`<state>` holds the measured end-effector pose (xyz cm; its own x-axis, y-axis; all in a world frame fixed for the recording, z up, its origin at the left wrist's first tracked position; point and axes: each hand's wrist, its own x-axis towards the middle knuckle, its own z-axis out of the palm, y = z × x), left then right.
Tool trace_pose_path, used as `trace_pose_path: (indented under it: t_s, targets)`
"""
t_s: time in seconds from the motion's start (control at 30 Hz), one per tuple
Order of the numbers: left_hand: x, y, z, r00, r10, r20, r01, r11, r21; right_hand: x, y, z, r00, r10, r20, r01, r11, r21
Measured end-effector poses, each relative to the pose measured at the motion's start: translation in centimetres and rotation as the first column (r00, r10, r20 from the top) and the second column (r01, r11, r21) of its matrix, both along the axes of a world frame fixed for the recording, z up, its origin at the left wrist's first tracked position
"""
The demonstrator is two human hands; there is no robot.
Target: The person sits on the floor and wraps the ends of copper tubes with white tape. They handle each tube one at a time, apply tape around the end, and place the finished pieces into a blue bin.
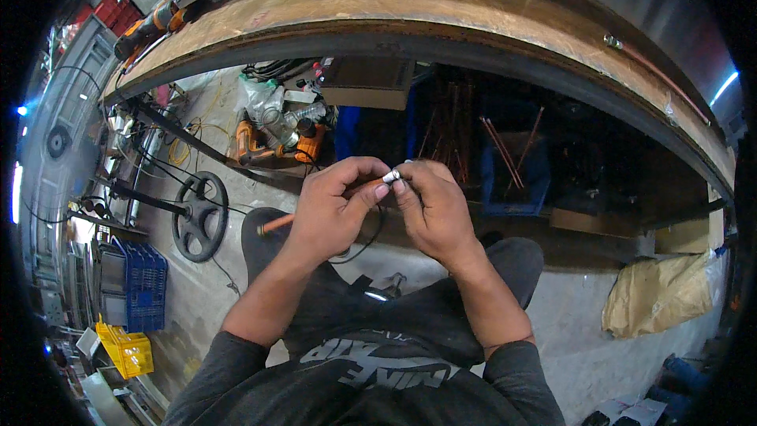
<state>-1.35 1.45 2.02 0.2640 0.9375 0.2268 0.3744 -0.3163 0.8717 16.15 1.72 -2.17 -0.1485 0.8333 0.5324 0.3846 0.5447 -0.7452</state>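
A copper tube (277, 224) lies across the closed fingers of my left hand (325, 203), above my lap. Its lower-left end, with a brass-coloured tip, sticks out past the heel of that hand. At the other end is a small whitish, shiny piece (391, 177); whether it is a fitting or wrapped tape cannot be told. The thumb and forefinger of my right hand (435, 207) pinch around this piece, touching its right side. Both hands meet there, just in front of the bench edge.
Ahead curves a wooden workbench (378, 1) bearing a copper tube (654, 71) and a power tool (150, 28). Below are an orange drill (251, 142), a cardboard box (367, 83) and a blue bin (516, 207) with copper tubes. A handwheel (199, 217) stands left.
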Motion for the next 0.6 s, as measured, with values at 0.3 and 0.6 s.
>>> trace_pose_path:
  t_s: [0.3, 0.6]
  targets:
    - [0.0, 0.2, -0.5, 0.999, -0.022, 0.044, 0.022, 1.000, -0.009, 0.4, 0.7, -0.7, 0.991, -0.035, 0.128, 0.022, 0.994, 0.105]
    - [0.1, -0.2, 0.3, 0.945, -0.054, 0.322, 0.165, 0.931, -0.326, 0.7, 0.2, 0.4, 0.995, 0.019, 0.099, -0.014, 0.999, -0.051]
